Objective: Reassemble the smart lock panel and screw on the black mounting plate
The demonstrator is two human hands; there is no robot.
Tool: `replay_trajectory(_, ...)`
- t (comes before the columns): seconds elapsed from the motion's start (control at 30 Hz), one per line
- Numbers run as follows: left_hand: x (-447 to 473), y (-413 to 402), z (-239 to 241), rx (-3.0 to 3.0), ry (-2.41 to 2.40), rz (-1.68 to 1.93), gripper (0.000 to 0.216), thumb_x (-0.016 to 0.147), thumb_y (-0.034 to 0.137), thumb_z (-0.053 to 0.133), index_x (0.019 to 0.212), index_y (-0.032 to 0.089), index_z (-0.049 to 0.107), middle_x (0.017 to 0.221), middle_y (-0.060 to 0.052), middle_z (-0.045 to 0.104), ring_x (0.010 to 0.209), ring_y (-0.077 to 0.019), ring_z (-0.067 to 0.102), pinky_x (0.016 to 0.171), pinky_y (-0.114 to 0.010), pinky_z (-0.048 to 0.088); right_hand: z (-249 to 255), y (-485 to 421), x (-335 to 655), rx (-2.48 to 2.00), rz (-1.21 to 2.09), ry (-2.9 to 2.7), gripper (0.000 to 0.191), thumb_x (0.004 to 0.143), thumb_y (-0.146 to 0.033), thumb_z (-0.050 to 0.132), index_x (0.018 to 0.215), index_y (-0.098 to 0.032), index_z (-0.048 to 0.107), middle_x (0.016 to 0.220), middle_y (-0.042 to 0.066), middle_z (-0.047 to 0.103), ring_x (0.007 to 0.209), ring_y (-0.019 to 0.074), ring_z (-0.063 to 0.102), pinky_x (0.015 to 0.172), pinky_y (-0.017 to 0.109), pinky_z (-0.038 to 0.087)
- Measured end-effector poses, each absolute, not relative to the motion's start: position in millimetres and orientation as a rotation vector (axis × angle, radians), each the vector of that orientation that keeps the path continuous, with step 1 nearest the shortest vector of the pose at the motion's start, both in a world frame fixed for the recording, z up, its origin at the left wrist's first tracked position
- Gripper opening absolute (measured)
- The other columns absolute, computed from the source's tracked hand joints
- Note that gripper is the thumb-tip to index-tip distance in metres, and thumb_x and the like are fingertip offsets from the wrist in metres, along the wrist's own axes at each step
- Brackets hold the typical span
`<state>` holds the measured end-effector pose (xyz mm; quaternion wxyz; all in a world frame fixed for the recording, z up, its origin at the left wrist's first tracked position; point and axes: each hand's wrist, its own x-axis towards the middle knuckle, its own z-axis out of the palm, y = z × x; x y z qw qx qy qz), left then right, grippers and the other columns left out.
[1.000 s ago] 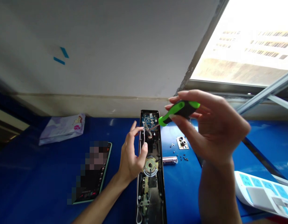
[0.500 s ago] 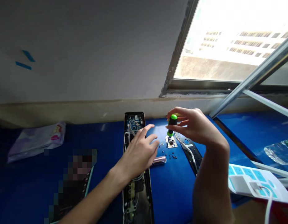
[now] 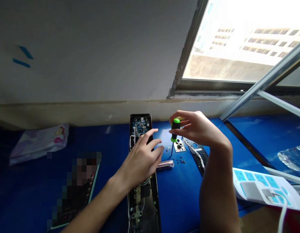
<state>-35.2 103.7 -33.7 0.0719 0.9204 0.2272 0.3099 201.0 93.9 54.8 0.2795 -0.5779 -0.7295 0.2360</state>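
Between the fingers of my right hand is a green and black screwdriver, held nearly upright. Its tip points down at the blue tabletop beside several small dark screws. Just right of the shaft lies a small square board with a round part in its middle. My left hand hovers with fingers apart over a long black housing, whose open top shows a blue circuit board and white wires. A shiny pinkish cylinder rests near my left fingertips.
A black plate with a white cable lies to the right. A white power strip with a plugged-in adapter stands nearer me. A plastic bottle, a plastic package and a blurred-out flat item flank the area. A wall and window close the back.
The screwdriver has moved left, its tip going from the square board to the tabletop near the small screws. My left hand stays over the housing. The camera view has shifted slightly.
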Motion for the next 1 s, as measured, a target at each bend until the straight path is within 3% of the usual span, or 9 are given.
replay_trajectory(0.17, -51.8, 101.2, -38.5, 2.745, 0.704, 1.057, 0.028, 0.098, 0.016, 0.066, 0.124, 0.020, 0.076, 0.134, -0.013, 0.074, 0.147, -0.0410, 0.050, 0.113, -0.063, 0.056, 66.3, 80.4, 198.2, -1.388, 0.557, -1.883, 0.026, 0.087, -0.032, 0.083, 0.109, -0.021, 0.074, 0.095, 0.002, 0.079, 0.082, 0.0196, 0.080, 0.076, 0.033, 0.069)
replay_trajectory(0.33, -72.6, 95.9, -50.2, 2.621, 0.687, 1.170, 0.048, 0.089, 0.022, 0.079, 0.136, 0.027, 0.070, 0.139, -0.011, 0.072, 0.147, -0.0408, 0.048, 0.117, -0.066, 0.050, 78.4, 65.9, 185.4, -1.225, 0.366, -1.646, 0.028, 0.086, -0.032, 0.085, 0.111, -0.024, 0.073, 0.103, 0.003, 0.080, 0.090, 0.0218, 0.081, 0.077, 0.035, 0.072)
replay_trajectory(0.53, -83.2, 90.1, -61.6, 2.493, 0.731, 1.383, 0.044, 0.088, 0.025, 0.085, 0.130, 0.027, 0.072, 0.121, -0.008, 0.079, 0.136, -0.0354, 0.056, 0.114, -0.057, 0.050, 83.6, 65.8, 166.6, -1.132, 0.267, -1.506, 0.024, 0.087, -0.036, 0.085, 0.105, -0.029, 0.071, 0.089, 0.000, 0.078, 0.081, 0.0222, 0.080, 0.073, 0.040, 0.073)
replay_trajectory(0.83, -82.6, 91.4, -70.7, 2.438, 0.724, 1.458, 0.021, 0.095, 0.016, 0.077, 0.114, 0.026, 0.076, 0.103, -0.003, 0.083, 0.126, -0.0298, 0.061, 0.106, -0.048, 0.051, 75.4, 79.4, 154.7, -1.105, 0.383, -1.561, 0.025, 0.089, -0.032, 0.083, 0.109, -0.027, 0.069, 0.092, -0.001, 0.076, 0.085, 0.0222, 0.080, 0.081, 0.042, 0.072)
replay_trajectory(1.0, -81.4, 90.5, -69.3, 2.382, 0.764, 1.486, 0.016, 0.093, 0.019, 0.080, 0.107, 0.026, 0.078, 0.097, -0.003, 0.082, 0.120, -0.0291, 0.064, 0.101, -0.046, 0.054, 73.2, 81.3, 155.8, -1.082, 0.372, -1.583, 0.025, 0.091, -0.032, 0.082, 0.110, -0.027, 0.068, 0.091, -0.001, 0.076, 0.081, 0.0209, 0.080, 0.078, 0.040, 0.073)
